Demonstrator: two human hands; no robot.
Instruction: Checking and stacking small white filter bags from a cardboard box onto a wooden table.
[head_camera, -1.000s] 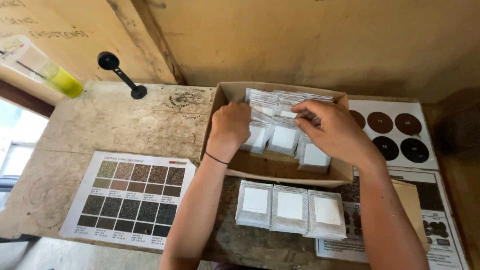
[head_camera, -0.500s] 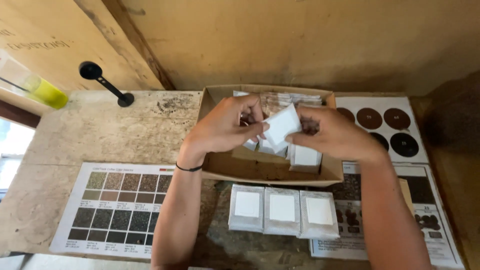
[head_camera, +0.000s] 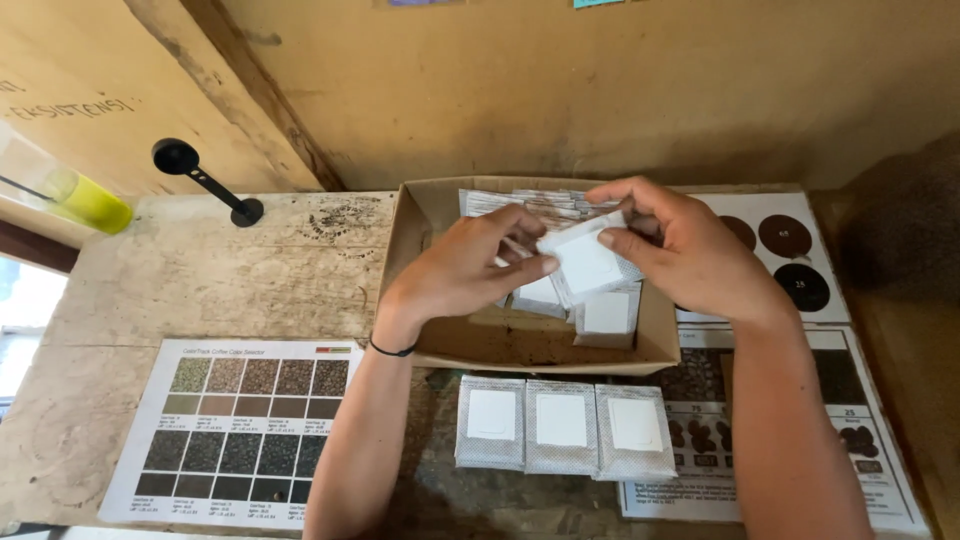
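Both my hands hold one small flat packet (head_camera: 588, 264) with a white square face, lifted over an open cardboard box (head_camera: 425, 232). My left hand (head_camera: 468, 270) pinches its left edge and my right hand (head_camera: 684, 250) grips its top right. More such packets (head_camera: 608, 313) lie inside the box, with a row of them standing along its back wall. Three packets (head_camera: 563, 422) lie side by side on the table just in front of the box.
A printed chart of dark colour swatches (head_camera: 240, 425) lies at the front left. A sheet with brown discs (head_camera: 785, 236) and another printed sheet (head_camera: 868, 470) sit on the right. A black scoop (head_camera: 200, 180) and a yellow-green bottle (head_camera: 85, 200) rest at the back left, by the wooden wall.
My hands went from reaching among the packets in the box to lifting one packet out and holding it between them above the box.
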